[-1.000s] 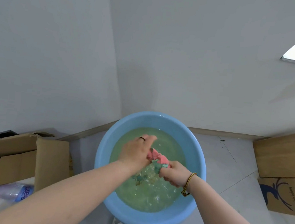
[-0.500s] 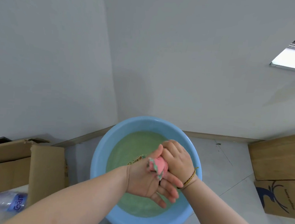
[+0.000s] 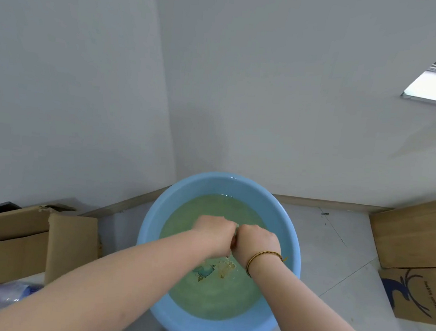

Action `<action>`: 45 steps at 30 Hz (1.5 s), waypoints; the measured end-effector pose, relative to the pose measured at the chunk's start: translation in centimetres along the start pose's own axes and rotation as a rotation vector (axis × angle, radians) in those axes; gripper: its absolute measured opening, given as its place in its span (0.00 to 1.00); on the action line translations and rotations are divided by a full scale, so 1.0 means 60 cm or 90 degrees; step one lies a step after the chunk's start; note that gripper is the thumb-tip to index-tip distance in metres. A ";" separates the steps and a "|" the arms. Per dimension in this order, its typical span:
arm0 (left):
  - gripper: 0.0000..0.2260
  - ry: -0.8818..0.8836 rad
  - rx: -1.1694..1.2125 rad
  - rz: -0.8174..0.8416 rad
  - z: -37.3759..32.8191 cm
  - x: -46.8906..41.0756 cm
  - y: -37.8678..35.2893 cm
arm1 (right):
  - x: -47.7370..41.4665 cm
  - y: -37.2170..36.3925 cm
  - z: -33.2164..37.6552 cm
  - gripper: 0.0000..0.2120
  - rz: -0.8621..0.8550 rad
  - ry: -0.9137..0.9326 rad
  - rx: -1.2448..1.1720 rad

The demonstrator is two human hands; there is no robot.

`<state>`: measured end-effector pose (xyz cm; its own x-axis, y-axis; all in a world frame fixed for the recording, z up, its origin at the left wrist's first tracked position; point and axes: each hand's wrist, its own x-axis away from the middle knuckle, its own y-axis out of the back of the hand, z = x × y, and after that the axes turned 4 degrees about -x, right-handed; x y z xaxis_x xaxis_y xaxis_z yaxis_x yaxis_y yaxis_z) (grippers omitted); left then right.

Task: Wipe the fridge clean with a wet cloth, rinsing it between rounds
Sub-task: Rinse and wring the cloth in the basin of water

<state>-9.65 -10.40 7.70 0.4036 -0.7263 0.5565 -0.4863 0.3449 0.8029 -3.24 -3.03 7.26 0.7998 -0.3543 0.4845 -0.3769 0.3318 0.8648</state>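
A blue plastic basin [image 3: 154,228] of greenish water sits on the floor in a corner. Above its water, my left hand [image 3: 215,237] and my right hand [image 3: 256,242] are fisted side by side, knuckles up. Both grip the pink cloth [image 3: 234,241], which is almost wholly hidden inside the fists; only a sliver shows between them. Water runs down from the fists into the basin. The right wrist wears a braided bracelet. The fridge is out of view.
Grey walls meet in a corner right behind the basin. Open cardboard boxes [image 3: 23,241] stand at the left, with a plastic bottle [image 3: 6,292] in front of them. More boxes [image 3: 415,233] lean at the right. Pale floor tiles [image 3: 336,240] lie right of the basin.
A second ago both hands worked the pink cloth in the water. They lifted it out, pressed it between them, and now both fists clench it side by side above the water.
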 end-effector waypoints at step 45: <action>0.12 -0.030 0.568 -0.359 -0.025 0.059 0.052 | 0.081 0.046 -0.028 0.11 -0.181 -0.137 -1.090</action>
<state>-8.55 -11.01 12.50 0.7273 -0.6745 0.1269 -0.6389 -0.5978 0.4842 0.40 -2.37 11.80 0.6232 -0.6130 0.4856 0.7409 0.6617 -0.1155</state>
